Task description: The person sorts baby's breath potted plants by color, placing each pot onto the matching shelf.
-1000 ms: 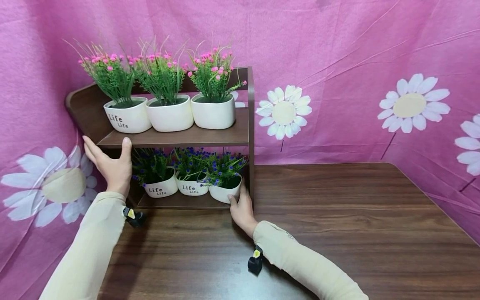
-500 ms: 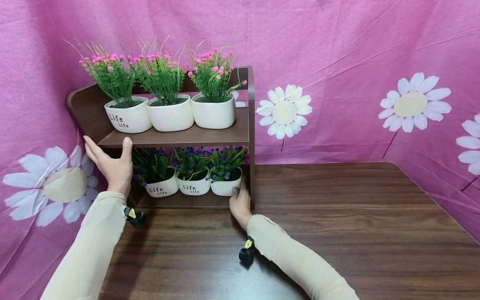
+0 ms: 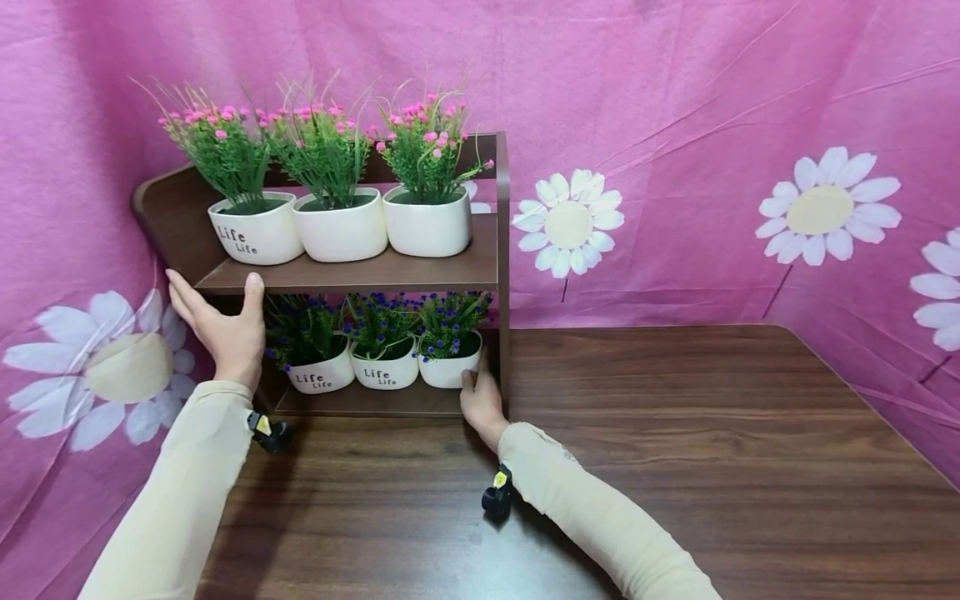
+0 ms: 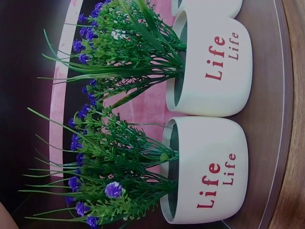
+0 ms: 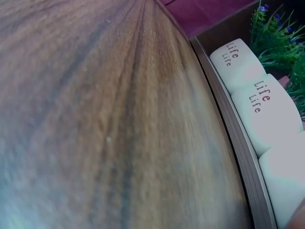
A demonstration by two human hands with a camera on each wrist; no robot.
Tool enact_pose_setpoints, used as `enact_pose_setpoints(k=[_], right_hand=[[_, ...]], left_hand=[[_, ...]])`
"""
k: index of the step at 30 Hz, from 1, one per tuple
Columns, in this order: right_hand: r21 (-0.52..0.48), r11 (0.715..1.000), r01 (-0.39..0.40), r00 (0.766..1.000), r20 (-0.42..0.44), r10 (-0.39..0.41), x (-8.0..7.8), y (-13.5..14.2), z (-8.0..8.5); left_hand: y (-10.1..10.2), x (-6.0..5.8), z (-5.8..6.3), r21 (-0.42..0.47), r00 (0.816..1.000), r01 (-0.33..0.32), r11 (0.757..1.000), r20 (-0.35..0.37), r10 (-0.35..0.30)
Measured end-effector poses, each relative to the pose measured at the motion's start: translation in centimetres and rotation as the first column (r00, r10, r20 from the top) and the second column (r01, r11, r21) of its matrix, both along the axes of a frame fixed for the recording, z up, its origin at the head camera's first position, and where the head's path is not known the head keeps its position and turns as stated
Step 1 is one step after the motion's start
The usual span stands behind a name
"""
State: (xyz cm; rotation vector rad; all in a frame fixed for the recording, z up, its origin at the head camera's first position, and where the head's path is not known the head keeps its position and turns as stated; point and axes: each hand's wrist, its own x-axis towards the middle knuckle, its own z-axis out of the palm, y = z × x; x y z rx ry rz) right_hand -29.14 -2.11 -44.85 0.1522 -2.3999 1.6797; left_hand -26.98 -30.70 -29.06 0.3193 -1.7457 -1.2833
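A brown two-tier shelf (image 3: pixel 360 277) stands at the left of the table. Three white pots with pink flowers (image 3: pixel 341 225) fill its upper tier. Below are three white pots with blue-violet flowers; the left pot (image 3: pixel 321 377) and middle pot (image 3: pixel 385 372) bear the word "Life". My right hand (image 3: pixel 483 400) holds the right potted plant (image 3: pixel 450 372), thumb in front, its other fingers partly hidden between pot and side panel. My left hand (image 3: pixel 225 333) rests on the shelf's left side, fingers straight and thumb raised. In the left wrist view two blue-flowered pots (image 4: pixel 214 167) stand side by side.
The dark wood tabletop (image 3: pixel 675 433) extends to the right and in front of the shelf. Pink cloth (image 3: pixel 660 100) with printed white daisies hangs behind and at the sides. A black wrist camera (image 3: pixel 497 496) hangs at my right cuff.
The right blue-flowered pot, tilted and further forward a second ago, now stands level in line with the other two. My right hand moved slightly back with it. My left hand stays put.
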Motion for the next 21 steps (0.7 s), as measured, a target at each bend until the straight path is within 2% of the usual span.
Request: enact_pose_setpoints(k=[9,16,21], right_hand=[[0.006,1.000,0.003,0.999,0.053,-0.004,0.4,0.3,0.0],[-0.001,1.000,-0.025,0.999,0.025,0.025,1.0,0.5,-0.1],[0.036,0.997,-0.067,0.997,0.035,0.066,1.3,0.8,-0.2]], left_hand=[[0.1,0.1,-0.2,0.016,1.000,0.006,1.000,0.007,-0.006],[0.0,0.1,0.0,-0.007,1.000,-0.008,1.000,-0.001,0.008],[0.1,0.1,0.1,-0.008,1.000,-0.013,1.000,-0.002,0.013]])
